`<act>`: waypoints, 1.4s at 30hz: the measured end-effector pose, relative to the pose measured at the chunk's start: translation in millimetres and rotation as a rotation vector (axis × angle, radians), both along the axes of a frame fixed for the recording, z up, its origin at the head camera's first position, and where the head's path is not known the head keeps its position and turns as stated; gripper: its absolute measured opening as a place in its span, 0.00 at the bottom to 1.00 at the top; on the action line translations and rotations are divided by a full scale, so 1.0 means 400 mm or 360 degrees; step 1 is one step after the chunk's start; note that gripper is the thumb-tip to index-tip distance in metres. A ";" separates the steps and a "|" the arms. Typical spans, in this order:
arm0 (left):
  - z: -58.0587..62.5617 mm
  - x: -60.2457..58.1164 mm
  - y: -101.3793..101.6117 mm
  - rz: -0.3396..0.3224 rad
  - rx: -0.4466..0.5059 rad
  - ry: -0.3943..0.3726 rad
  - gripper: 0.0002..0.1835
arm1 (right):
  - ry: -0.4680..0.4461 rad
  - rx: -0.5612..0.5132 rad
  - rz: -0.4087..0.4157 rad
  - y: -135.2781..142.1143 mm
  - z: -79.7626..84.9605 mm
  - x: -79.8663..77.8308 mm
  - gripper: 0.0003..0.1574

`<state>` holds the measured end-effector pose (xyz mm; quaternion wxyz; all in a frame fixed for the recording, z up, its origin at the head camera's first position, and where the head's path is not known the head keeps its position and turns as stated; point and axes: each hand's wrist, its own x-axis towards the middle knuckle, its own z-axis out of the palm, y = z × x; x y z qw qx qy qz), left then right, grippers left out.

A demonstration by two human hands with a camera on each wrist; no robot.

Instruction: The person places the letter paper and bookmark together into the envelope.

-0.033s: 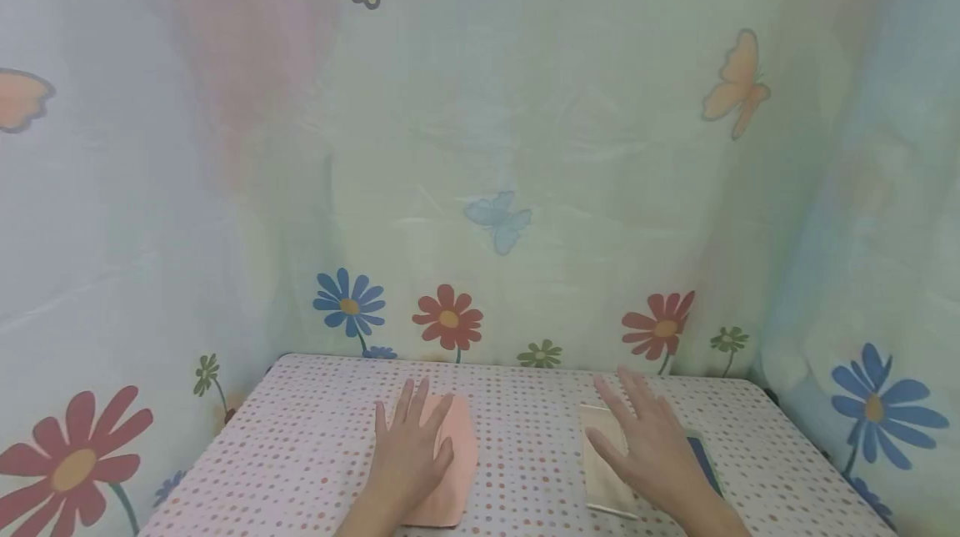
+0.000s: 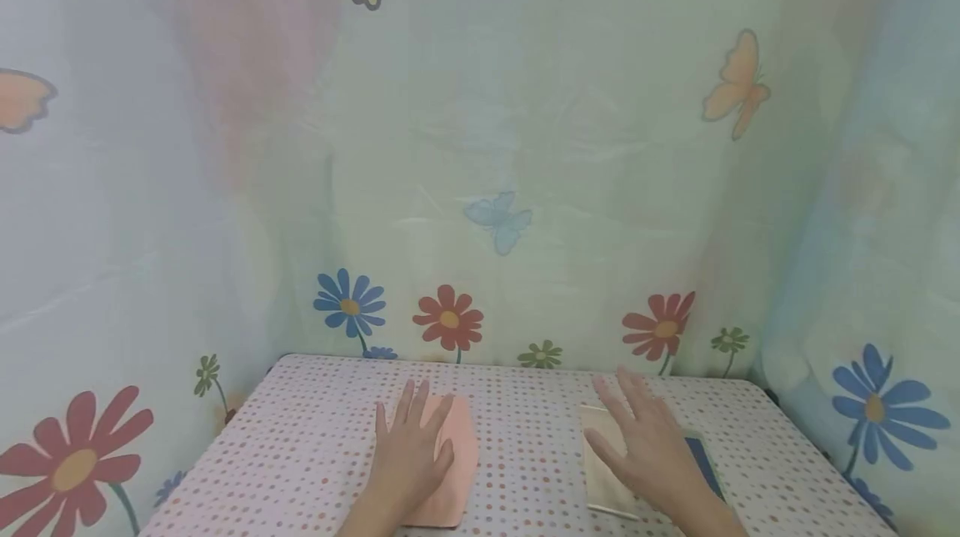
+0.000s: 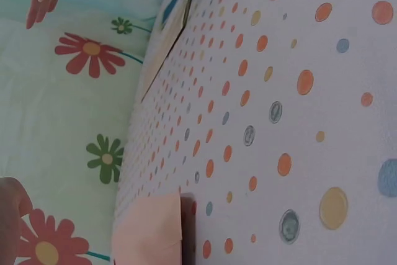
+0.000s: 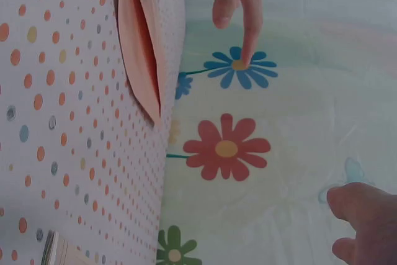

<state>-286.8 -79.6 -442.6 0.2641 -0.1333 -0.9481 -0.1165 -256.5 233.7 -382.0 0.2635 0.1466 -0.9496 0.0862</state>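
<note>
My left hand (image 2: 405, 462) is held with fingers straight and spread above a pink paper envelope-like pouch (image 2: 461, 458). In the right wrist view the pouch (image 4: 132, 60) bulges, with a long slit showing a red-orange inside. My right hand (image 2: 652, 454), fingers extended and thumb apart, hovers over a flat cream pad-like piece (image 2: 600, 483) and partly covers it. A layered edge of this cream piece (image 4: 54, 249) shows in the right wrist view. Beside it lies a dark blue flat item (image 2: 705, 466), partly hidden by that hand. Neither hand holds anything.
All of this lies on a table (image 2: 525, 454) with a white, dotted cover. A pale curtain (image 2: 570, 137) printed with flowers and butterflies stands behind the table and along both sides.
</note>
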 end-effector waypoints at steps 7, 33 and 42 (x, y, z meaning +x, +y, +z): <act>-0.003 -0.007 0.024 -0.0062 0.0043 -0.0025 0.28 | -0.0273 -0.0053 -0.0043 0.002 -0.027 -0.035 0.36; -0.064 -0.139 0.049 0.0299 0.0428 -0.0923 0.30 | -0.0775 -0.0593 -0.0856 -0.123 -0.203 -0.138 0.44; -0.053 -0.138 0.022 0.0398 0.0343 -0.0888 0.30 | -0.0616 -0.0574 -0.0933 -0.090 -0.235 -0.156 0.36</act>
